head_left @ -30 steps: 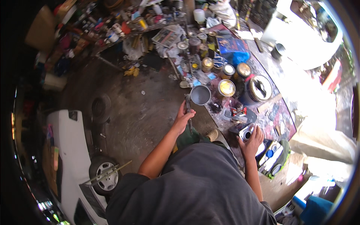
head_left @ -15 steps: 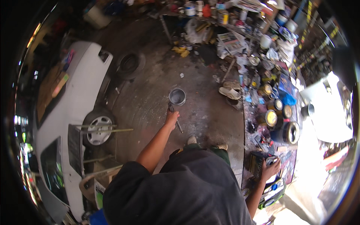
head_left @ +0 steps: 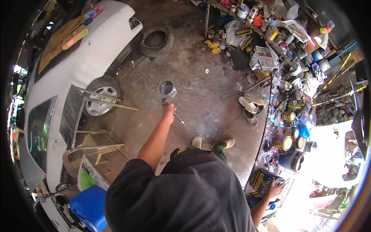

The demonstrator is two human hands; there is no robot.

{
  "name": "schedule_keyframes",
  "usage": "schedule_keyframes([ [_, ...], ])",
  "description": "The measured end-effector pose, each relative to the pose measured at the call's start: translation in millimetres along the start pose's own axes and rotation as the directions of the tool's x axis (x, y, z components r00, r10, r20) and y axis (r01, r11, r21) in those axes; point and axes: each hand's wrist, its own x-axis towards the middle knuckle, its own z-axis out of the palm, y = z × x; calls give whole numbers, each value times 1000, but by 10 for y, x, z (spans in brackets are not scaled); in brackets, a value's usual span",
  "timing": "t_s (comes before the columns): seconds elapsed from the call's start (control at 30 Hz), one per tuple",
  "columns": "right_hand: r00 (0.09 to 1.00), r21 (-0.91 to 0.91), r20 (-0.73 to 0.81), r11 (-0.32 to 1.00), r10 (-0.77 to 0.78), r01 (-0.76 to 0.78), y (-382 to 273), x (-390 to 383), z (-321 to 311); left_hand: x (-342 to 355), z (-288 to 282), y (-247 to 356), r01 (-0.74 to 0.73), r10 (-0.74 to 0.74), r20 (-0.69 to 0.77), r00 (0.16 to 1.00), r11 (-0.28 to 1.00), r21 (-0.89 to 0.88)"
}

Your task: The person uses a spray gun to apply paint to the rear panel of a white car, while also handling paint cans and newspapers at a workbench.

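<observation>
My left hand is closed round the handle of a spray gun, held out ahead of me above the floor. Its round grey metal cup sits beyond my knuckles, mouth upward; I cannot tell how much is inside. Far to the right, my right hand curls its fingers round a silver-rimmed can on the bench. A dark box with yellow and white print stands just left of that hand. The palm covers much of the can.
Paint tins and clutter crowd the bench on the right. A white car stands on the left, with a metal stand beside its wheel. A loose tire, shoes and a blue container are on the floor.
In the picture, the spray gun and left hand have shifted left and up as the view turned. My right hand stays at the can on the bench.
</observation>
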Motion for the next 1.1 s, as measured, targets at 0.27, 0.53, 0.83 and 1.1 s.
schedule_keyframes([
  [0.27,1000,7,17,1000,4,-4,-3,4,26,-157,-338,228,-33,28,-126,992,999,-35],
  [0.53,999,-8,39,999,33,-33,50,27,62,-204,-655,256,-46,41,-192,980,999,-21],
  [0.83,1000,-37,22,999,0,1,131,78,158,-172,-963,134,7,-18,-112,993,995,-103],
  [1.1,1000,5,27,1000,0,0,97,44,96,-216,-891,146,-38,5,-231,973,990,-139],
])
